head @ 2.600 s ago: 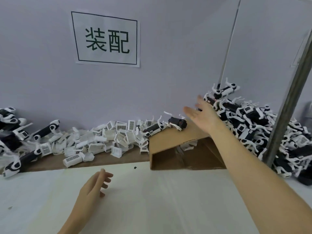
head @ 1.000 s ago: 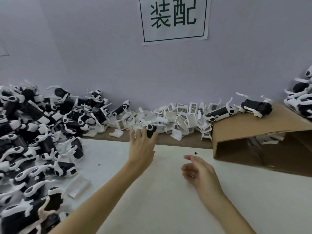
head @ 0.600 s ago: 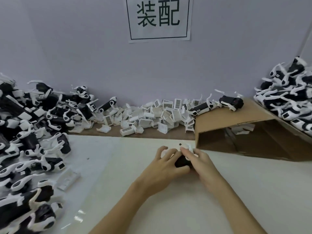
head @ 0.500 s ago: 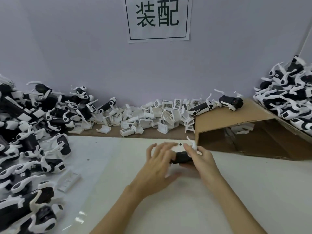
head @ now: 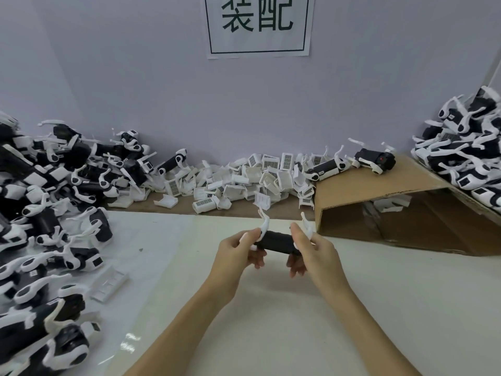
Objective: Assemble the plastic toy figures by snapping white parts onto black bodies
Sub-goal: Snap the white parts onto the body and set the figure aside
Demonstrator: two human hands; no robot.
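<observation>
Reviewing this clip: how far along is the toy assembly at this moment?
Done: a heap of assembled figures sits at the right, and two more lie on the cardboard box. In hand: the left hand and right hand hold one black body with white limbs attached at both ends. Left: a large pile of figures at the left and loose white parts along the wall.

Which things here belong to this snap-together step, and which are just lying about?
In use:
- black plastic toy body
- left hand
- right hand
- loose white plastic parts

Lying about:
- brown cardboard box
- printed wall sign
- flat white tray
</observation>
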